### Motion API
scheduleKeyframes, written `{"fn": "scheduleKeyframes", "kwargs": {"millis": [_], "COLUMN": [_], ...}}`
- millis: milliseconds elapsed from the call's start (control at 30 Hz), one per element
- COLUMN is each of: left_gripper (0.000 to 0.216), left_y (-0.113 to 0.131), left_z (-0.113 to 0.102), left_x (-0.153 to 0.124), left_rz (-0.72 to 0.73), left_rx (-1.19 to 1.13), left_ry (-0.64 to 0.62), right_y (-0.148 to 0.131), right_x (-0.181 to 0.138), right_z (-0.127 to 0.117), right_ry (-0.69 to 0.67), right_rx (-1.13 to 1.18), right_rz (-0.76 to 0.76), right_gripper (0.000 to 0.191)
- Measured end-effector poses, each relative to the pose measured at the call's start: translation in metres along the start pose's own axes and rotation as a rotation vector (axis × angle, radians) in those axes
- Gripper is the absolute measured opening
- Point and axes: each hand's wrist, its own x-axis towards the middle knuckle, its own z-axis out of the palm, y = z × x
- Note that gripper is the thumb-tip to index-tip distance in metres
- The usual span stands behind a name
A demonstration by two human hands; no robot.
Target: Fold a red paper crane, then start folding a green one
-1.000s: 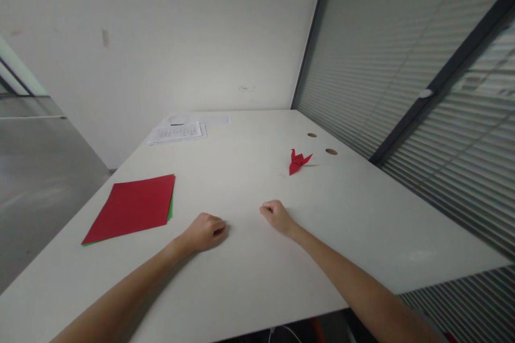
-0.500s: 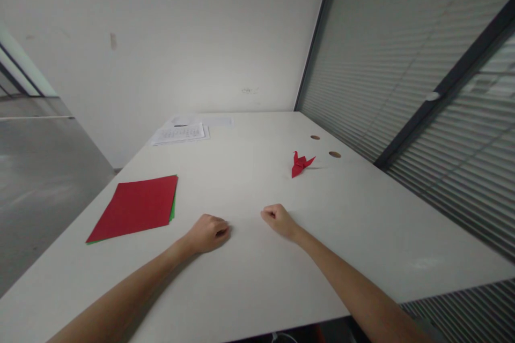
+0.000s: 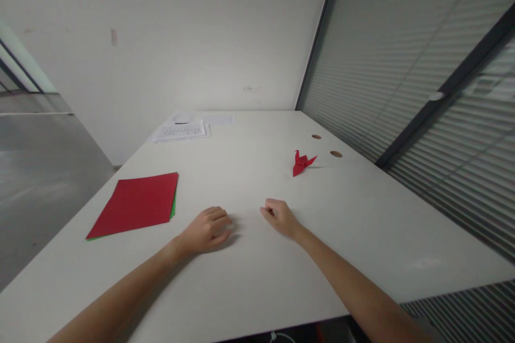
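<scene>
The left forearm and right forearm are bare — smooth, rounded, narrowing to slim wrists and thickening towards the lower edge of the view. The left hand is bare too, with low knuckles across its back and slender fingers. The right hand is likewise bare and smooth-backed — its nails too small to make out.

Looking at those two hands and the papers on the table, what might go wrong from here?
The folded red figure sits beyond the right hand; a forward sweep could knock or crush it.
The red sheet lies slightly out of line with the green paper beneath, so a nudge from the left hand might shift them.
</scene>
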Motion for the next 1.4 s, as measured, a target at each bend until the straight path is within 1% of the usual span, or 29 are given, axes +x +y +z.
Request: {"fn": "scheduleKeyframes", "kwargs": {"millis": [100,233,267,300,367,433,533,633,767,1000,1200,1400], "left_gripper": [0.046,0.064,0.068,0.073,0.080,0.082,0.082,0.082,0.082,0.081,0.083,0.082], "left_y": [0.002,0.001,0.001,0.000,-0.001,-0.003,-0.005,-0.006,-0.006,-0.007,-0.008,-0.011], "left_z": [-0.008,-0.009,-0.009,-0.009,-0.010,-0.010,-0.009,-0.008,-0.008,-0.006,-0.004,-0.002], "left_x": [0.000,0.000,0.000,0.000,-0.002,-0.004,-0.007,-0.007,-0.006,-0.007,-0.007,-0.008], "left_rz": [0.024,0.021,0.021,0.024,0.031,0.027,0.004,0.003,0.009,0.026,0.023,0.037], "left_rx": [-0.055,-0.042,-0.035,-0.033,-0.040,-0.051,-0.048,-0.028,-0.005,-0.010,0.048,0.061], "left_ry": [-0.005,-0.075,-0.090,-0.105,-0.147,-0.199,-0.267,-0.313,-0.325,-0.283,-0.326,-0.312], "right_y": [-0.006,-0.012,-0.012,-0.013,-0.013,-0.012,-0.008,-0.005,-0.004,-0.006,-0.009,-0.013], "right_x": [0.000,-0.003,-0.003,-0.004,-0.005,-0.005,-0.006,-0.006,-0.006,-0.007,-0.005,-0.004], "right_z": [-0.003,-0.008,-0.009,-0.010,-0.010,-0.010,-0.006,-0.003,-0.001,-0.001,-0.003,-0.003], "right_ry": [-0.015,-0.082,-0.114,-0.156,-0.275,-0.402,-0.538,-0.609,-0.618,-0.608,-0.640,-0.637], "right_rx": [-0.021,-0.074,-0.106,-0.150,-0.251,-0.335,-0.402,-0.437,-0.446,-0.454,-0.473,-0.460], "right_rz": [-0.144,-0.212,-0.234,-0.263,-0.297,-0.286,-0.239,-0.209,-0.207,-0.197,-0.170,-0.151], "right_gripper": [0.024,0.021,0.025,0.034,0.057,0.073,0.082,0.082,0.082,0.082,0.082,0.083]}}
